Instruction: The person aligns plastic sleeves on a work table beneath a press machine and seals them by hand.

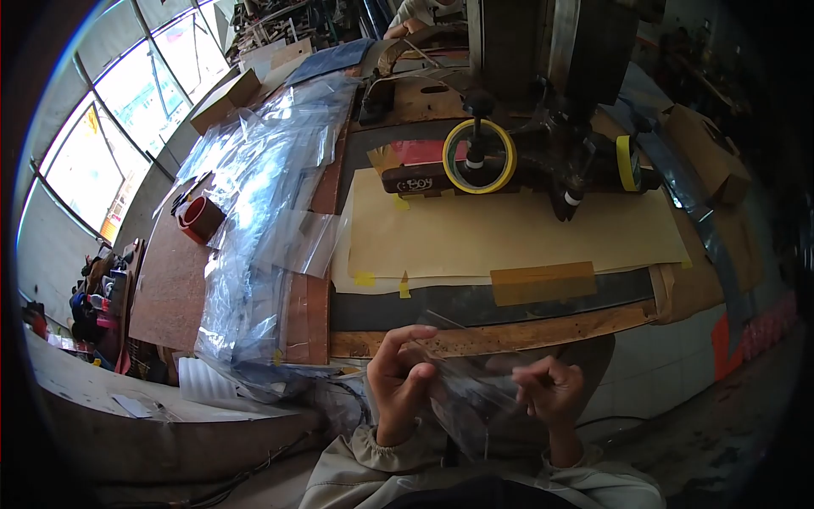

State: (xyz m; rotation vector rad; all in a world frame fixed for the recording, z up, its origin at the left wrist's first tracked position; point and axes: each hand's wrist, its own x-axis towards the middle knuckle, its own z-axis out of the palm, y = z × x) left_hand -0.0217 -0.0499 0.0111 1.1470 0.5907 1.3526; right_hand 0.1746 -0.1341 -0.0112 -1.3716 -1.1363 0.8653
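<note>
Just in front of my body, past the table's near edge, a clear plastic bag (471, 399) is stretched between my two hands. My left hand (397, 386) has its side of the bag between thumb and curled fingers. On the other side, my right hand (553, 392) pinches the film with thumb and forefinger. The bag is see-through, so its outline and any contents are hard to make out. Beyond the hands lies a sheet of tan paper (509, 233) under a dark machine bar (415, 180), with a strip of brown tape (543, 283) at its front.
A long heap of clear plastic bags (271, 195) covers the table's left side, beside a brown tape roll (201, 220). A yellow tape roll (511, 161) hangs on the machine. A cardboard box (704, 153) stands at right. Another person's arm (405, 28) shows at the back.
</note>
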